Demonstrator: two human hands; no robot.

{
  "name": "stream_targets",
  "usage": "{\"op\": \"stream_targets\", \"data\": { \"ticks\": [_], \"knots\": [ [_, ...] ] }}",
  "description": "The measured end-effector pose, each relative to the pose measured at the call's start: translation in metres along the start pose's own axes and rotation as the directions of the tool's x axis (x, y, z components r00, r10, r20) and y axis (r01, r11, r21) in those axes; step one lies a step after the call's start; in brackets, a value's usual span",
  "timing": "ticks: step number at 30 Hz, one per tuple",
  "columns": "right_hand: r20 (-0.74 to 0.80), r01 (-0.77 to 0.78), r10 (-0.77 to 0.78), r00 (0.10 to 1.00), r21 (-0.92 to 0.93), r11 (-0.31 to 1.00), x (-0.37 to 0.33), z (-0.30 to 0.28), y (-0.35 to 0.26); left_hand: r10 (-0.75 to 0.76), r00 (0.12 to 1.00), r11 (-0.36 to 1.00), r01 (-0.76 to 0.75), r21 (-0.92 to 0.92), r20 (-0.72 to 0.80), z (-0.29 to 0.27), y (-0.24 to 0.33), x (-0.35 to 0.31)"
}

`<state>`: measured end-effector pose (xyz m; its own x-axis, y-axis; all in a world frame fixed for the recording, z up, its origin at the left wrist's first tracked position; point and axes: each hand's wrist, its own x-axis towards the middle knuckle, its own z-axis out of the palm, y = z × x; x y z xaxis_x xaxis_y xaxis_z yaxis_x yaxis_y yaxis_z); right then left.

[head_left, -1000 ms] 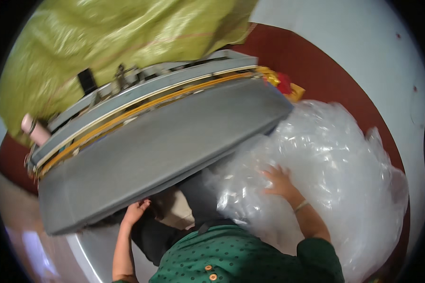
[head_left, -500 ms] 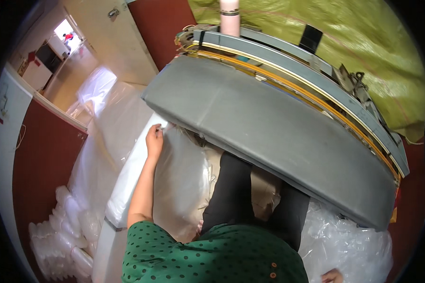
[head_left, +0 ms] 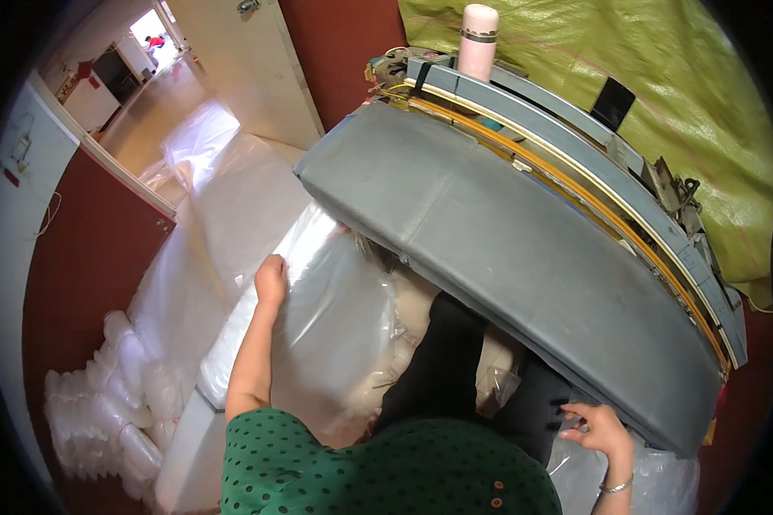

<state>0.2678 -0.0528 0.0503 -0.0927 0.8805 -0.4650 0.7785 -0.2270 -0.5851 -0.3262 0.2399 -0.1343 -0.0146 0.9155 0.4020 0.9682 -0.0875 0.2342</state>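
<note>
My left hand (head_left: 271, 279) is closed on the edge of clear plastic film (head_left: 331, 292), which lies in a glossy stack over a long pale bench or box (head_left: 199, 421) at my left. My right hand (head_left: 599, 429), with a bracelet at the wrist, is raised beside my thigh at the right. Its fingers are curved and apart, and I see nothing between them. It is just in front of the grey padded bar (head_left: 489, 232) of the machine. More clear plastic (head_left: 661, 481) lies below and behind that hand.
Behind the padded bar run an orange strip (head_left: 575, 215) and a blue-grey metal rail (head_left: 524, 112). A pink bottle (head_left: 478, 43) stands on the rail. Bundled clear bags (head_left: 116, 412) lie at the lower left. A door (head_left: 249, 69) opens onto a corridor with a distant person.
My left hand has drawn back slightly toward me, bringing film along. My right hand has risen from the bottom edge toward the padded bar. The view has shifted a little.
</note>
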Motion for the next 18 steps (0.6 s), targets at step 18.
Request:
{"op": "stream_targets", "data": {
  "ticks": [18],
  "knots": [
    [-0.266, 0.782, -0.752, 0.603, 0.012, 0.623, 0.149, 0.104, -0.065, 0.683, 0.566, 0.332, 0.323, -0.886, 0.462, -0.135, 0.298, -0.156]
  ]
}}
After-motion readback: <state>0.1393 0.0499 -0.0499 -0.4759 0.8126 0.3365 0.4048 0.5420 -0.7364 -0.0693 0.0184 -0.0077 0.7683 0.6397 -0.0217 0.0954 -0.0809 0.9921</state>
